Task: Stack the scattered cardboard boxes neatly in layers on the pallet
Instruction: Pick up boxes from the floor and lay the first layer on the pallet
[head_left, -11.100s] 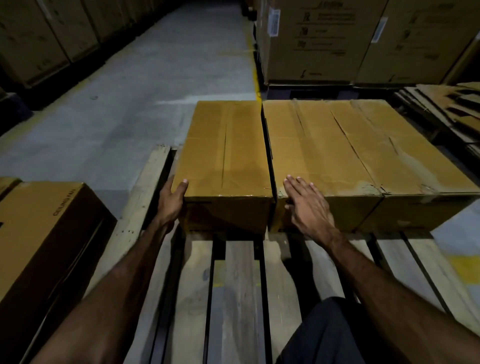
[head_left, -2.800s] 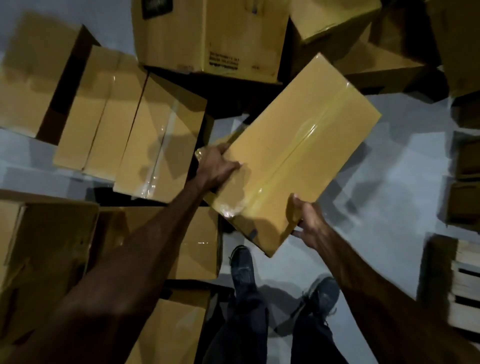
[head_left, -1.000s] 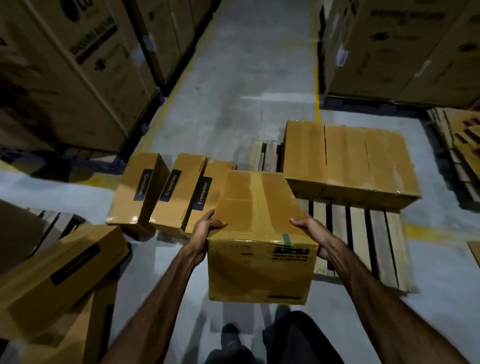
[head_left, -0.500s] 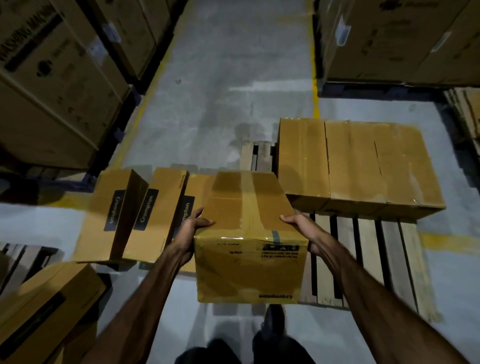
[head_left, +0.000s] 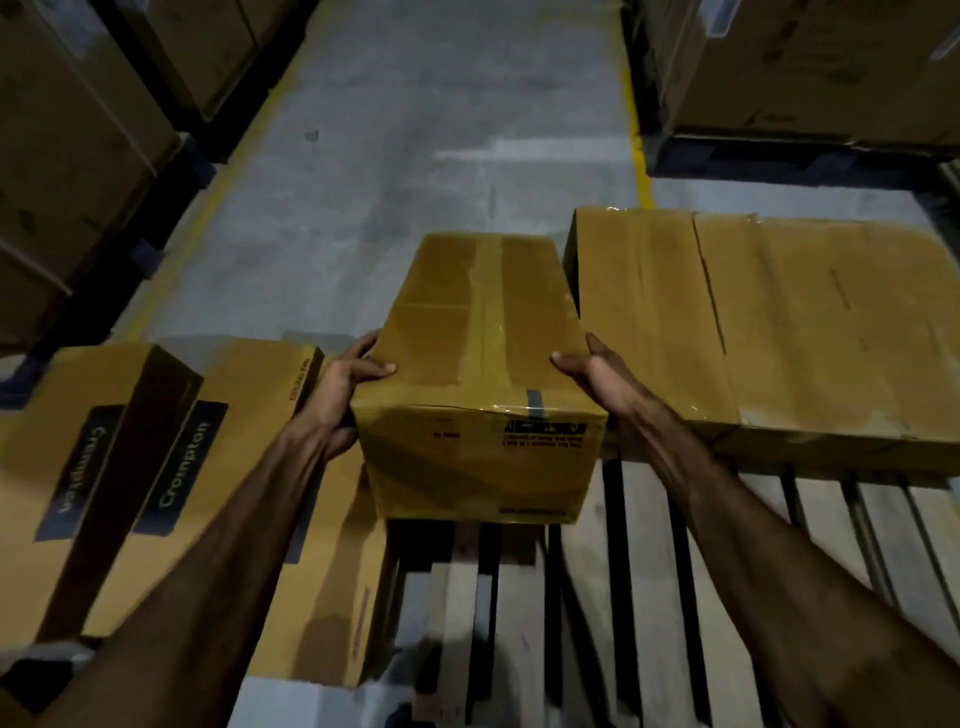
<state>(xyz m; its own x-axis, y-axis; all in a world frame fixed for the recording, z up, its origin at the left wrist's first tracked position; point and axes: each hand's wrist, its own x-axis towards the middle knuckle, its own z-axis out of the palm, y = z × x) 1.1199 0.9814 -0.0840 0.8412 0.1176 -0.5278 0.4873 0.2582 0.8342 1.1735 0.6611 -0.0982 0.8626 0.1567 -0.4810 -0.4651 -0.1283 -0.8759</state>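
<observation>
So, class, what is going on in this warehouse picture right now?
A person is carrying a taped cardboard box, the left hand and right hand gripping its sides. It is held above the wooden pallet, just left of the boxes already on the pallet. More boxes marked Crompton lie on the floor to the left.

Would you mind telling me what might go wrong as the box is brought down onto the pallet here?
1. The right hand sits between the carried box and the boxes already on the pallet; fingers could get pinched as the gap closes.
2. The pallet has open gaps between slats, so an edge might catch or settle unevenly.
3. The Crompton boxes beside the left hand could be knocked.
</observation>
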